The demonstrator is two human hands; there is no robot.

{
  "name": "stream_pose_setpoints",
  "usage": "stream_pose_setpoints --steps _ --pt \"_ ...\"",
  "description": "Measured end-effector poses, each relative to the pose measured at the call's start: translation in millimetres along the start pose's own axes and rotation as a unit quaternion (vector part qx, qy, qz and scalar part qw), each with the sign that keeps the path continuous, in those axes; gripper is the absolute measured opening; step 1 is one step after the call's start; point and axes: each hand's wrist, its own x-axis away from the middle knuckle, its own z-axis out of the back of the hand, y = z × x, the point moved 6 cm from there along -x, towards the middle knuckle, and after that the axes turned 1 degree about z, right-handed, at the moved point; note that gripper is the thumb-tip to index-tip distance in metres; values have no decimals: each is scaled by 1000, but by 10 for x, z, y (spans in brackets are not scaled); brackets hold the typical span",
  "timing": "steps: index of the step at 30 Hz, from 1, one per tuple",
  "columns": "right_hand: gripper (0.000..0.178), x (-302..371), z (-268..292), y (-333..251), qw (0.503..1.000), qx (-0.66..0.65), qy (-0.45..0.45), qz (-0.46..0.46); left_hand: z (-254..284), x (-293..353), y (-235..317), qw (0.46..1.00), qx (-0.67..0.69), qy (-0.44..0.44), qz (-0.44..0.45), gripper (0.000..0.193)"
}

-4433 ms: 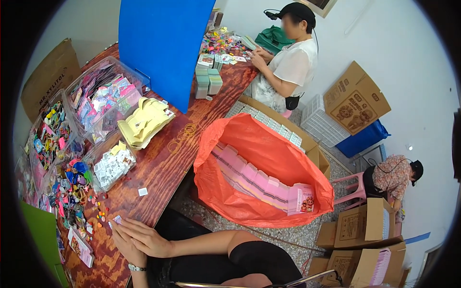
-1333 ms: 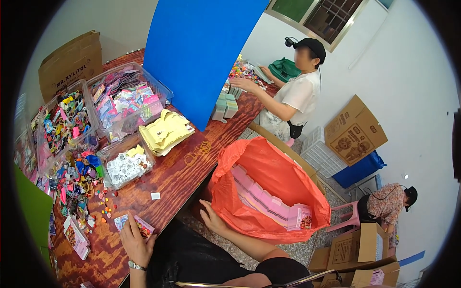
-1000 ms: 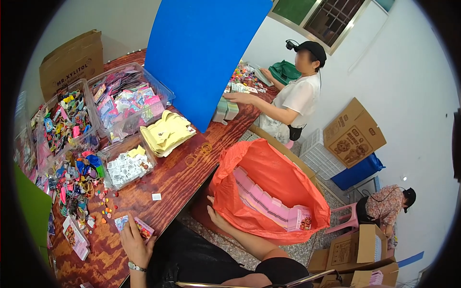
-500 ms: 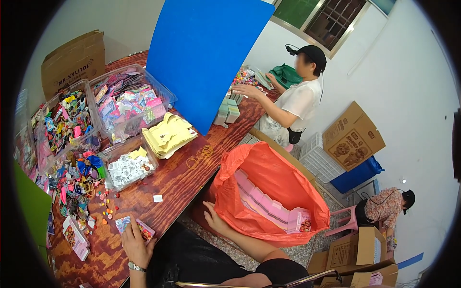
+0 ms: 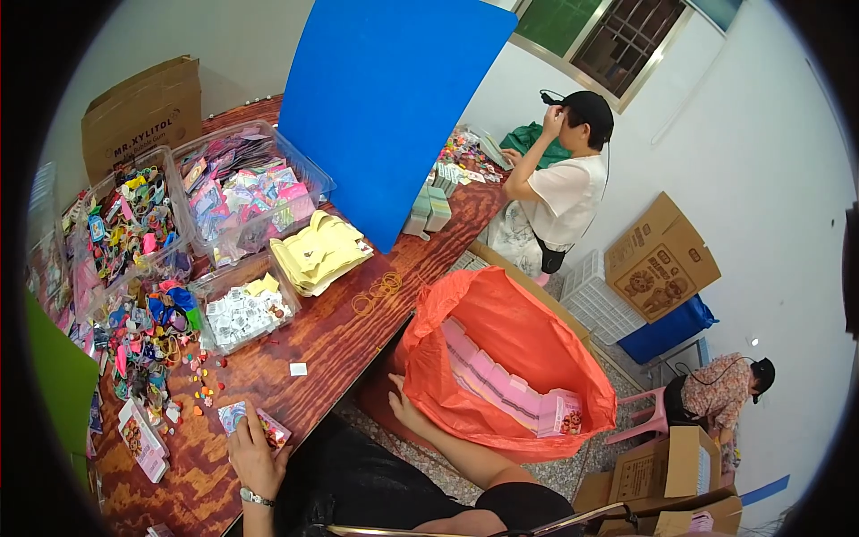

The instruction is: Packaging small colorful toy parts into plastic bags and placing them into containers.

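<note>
Fingers point(image 5: 243, 438) of the left hand point(image 5: 257, 461) lie bent over the table point(image 5: 335, 345), grip unclear; those of the right hand point(image 5: 407, 410), loosely spread, released, are beside the red bag point(image 5: 428, 345). Under the left, near the table's wearer-side edge: a pink packet point(image 5: 275, 430), a smaller bluish card point(image 5: 231, 415).

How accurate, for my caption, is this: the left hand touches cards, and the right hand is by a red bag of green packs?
One slip: the packs are pink, not green, as the head view shows. The left hand touches cards, and the right hand is by the red bag.
</note>
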Motion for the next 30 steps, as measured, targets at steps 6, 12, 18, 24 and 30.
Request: stream_pose_setpoints --steps 6,12,18,24,30 --pt "46 79 -141 -37 998 -21 -55 -10 -1 14 -17 1000 0 -12 10 118" --pt "46 66 -139 163 1000 18 -9 -1 48 6 19 1000 -1 -1 0 118" --pt "46 48 -55 112 998 40 36 28 6 74 -43 1000 8 -2 -3 120" --pt "43 63 -170 31 996 -78 42 32 120 159 1 998 -8 -53 38 114" --pt "28 -260 179 -868 986 -117 -120 -10 323 10 23 1000 6 26 17 110"
